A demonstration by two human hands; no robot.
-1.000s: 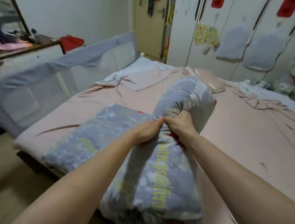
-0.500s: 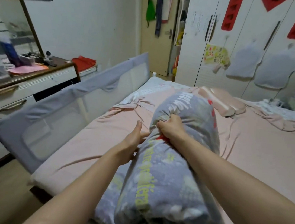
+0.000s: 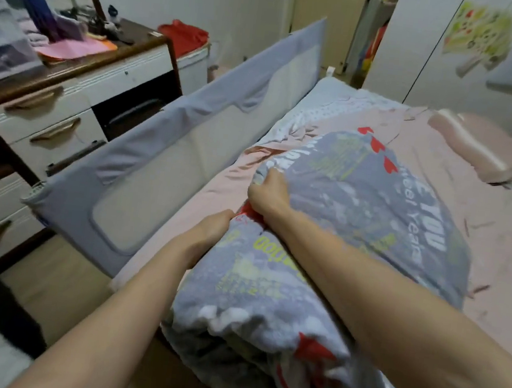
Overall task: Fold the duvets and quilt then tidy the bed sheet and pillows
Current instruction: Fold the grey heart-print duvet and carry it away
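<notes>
Your duvet (image 3: pixel 355 237), grey-blue with yellow-green lettering and red hearts, lies bundled in a thick fold on the pink sheet (image 3: pixel 481 245), along the left part of the bed, its near end hanging toward you over the bed's edge. Your right hand (image 3: pixel 269 195) sits on its left flank with fingers curled into the cloth, gripping a bunched edge where a bit of red shows. Your left hand (image 3: pixel 209 231) is just below and beside it, fingers tucked into the same side of the bundle and holding the fabric; the two hands are close but not touching. Both forearms reach in from the lower edge of the view, the right one lying across the top of the duvet.

Past the bundle, the sheet is wrinkled, and at its far left corner it is pulled back so that a white layer with small dots shows. A pink pillow (image 3: pixel 482 152) rests near the head of the bed at the right, well apart from the duvet.

Along the bed's left side stands a grey rail (image 3: pixel 170 152) with mesh panels, upright. Beyond it is a dresser (image 3: pixel 68 92) with white drawers and a dark wooden top, cluttered with pink cloth and small items too blurred to name. Something red (image 3: pixel 183 34) lies on a low white unit behind it. White wardrobe doors (image 3: pixel 424 53) rise behind the bed, with a colourful picture stuck on one
</notes>
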